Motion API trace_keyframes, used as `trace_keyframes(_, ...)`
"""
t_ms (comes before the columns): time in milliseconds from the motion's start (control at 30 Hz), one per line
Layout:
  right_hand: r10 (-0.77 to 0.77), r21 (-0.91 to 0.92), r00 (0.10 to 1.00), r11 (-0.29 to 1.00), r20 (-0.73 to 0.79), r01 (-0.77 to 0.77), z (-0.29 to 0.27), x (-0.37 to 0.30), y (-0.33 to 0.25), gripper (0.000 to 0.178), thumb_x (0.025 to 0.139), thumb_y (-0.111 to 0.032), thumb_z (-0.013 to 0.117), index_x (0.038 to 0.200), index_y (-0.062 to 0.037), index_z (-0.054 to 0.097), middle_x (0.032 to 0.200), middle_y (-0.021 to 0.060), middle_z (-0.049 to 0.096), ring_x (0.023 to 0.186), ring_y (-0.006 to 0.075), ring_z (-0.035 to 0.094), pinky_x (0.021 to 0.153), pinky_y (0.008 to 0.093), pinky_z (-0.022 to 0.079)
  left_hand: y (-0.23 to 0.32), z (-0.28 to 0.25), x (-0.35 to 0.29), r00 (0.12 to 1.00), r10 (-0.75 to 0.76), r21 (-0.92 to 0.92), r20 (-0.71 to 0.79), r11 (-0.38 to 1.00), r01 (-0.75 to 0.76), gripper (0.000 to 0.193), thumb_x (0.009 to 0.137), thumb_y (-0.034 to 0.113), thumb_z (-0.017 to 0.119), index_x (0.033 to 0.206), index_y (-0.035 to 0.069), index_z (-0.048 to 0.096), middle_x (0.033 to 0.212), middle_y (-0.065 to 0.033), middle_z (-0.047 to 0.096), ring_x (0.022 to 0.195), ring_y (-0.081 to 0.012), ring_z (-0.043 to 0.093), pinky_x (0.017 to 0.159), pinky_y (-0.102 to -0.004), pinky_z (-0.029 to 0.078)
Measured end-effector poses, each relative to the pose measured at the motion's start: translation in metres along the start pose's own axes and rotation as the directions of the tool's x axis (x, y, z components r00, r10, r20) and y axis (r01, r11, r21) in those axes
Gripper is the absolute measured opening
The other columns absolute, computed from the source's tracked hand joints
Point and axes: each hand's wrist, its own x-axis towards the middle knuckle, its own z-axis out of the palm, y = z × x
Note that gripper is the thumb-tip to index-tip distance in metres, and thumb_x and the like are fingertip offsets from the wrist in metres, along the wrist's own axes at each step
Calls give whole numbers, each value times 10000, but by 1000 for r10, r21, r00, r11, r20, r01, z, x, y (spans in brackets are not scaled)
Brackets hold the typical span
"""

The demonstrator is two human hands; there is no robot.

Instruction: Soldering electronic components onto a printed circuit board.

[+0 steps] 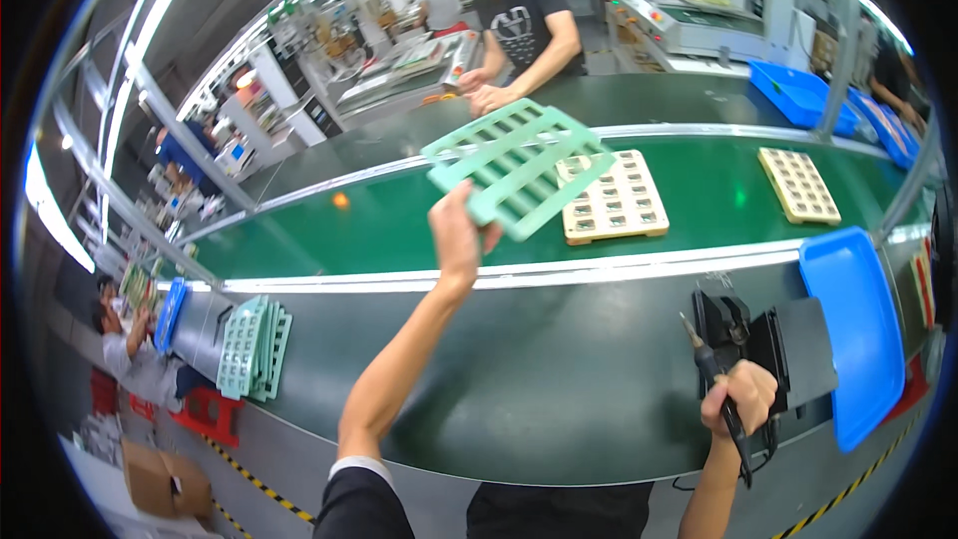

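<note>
Head view: left grip [458, 235] pinches green panel [499, 151] by near edge, right grip [743, 395] clasps soldering iron [708, 363].

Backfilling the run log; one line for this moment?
left hand: holds green slotted frame; right hand: holds soldering iron; cream trays: on green belt

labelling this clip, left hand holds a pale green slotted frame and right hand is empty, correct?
The right hand isn't empty: the head view shows it gripping a black pen-shaped tool. The left hand does hold the pale green slotted frame.
</note>
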Motion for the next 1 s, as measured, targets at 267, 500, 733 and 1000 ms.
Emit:
trace_keyframes(267,38,34,995,999,92,-42,-11,-18,2,325,839,-289,584,658,-22,549,488,82,455,427,265,482,402,340,367,52,-237,-88,938,85,327,-337,944,32,410,928,375,395,720,42,513,482,-63,490,337,-122,427,313,-234,312)
trace_keyframes(500,17,121,999,992,49,-22,17,21,-37,322,864,-167,544,595,-3,478,451,124,458,362,244,443,342,310,338,99,-405,-129,707,118,386,-697,893,232,405,910,387,430,761,25,535,523,-57,528,385,-109,456,352,-225,325)
trace_keyframes(733,10,95,998,995,67,-16,10,-3,-18,283,857,-171,548,646,6,482,494,122,443,401,255,436,381,332,332,91,-559,-159,632,-107,152,-768,927,342,394,912,395,454,888,17,564,736,-106,630,612,-161,564,575,-263,451)
trace_keyframes(1000,-46,97,990,995,132,33,15,-11,-14,50,789,-77,522,808,-38,496,496,82,433,387,239,410,389,316,317,98,-590,-191,454,-526,-21,-719,670,742,449,883,459,527,958,16,531,788,-105,663,597,-170,643,442,-217,471)
